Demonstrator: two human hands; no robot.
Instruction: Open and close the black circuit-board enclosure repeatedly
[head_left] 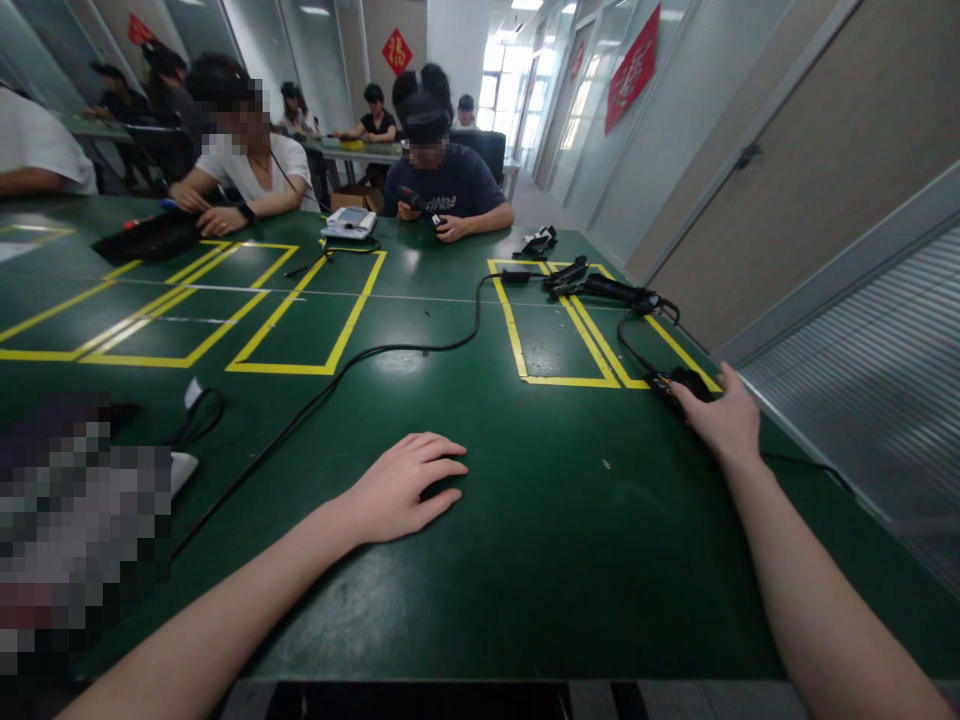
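Observation:
My left hand [409, 488] lies palm down on the green table [525, 560], its fingers stretched out and slightly apart, holding nothing. At the table's right edge my right hand [726, 420] is closed around a black object with a cable [660, 382]; most of it is hidden, so its kind is unclear. A thin black cable runs from it up to a bundle of black cables and parts [622, 290]. Close to that bundle sits a small black box [516, 277] in line with a long black cable [375, 350], which curves across the table towards the lower left.
Yellow tape [570, 382] marks rectangles on the table. A black and white item [538, 241] lies at the far right, and a white device [350, 222] at the far side. Two people [450, 185] [259, 170] work opposite. A blurred-out area [82, 530] covers the lower left.

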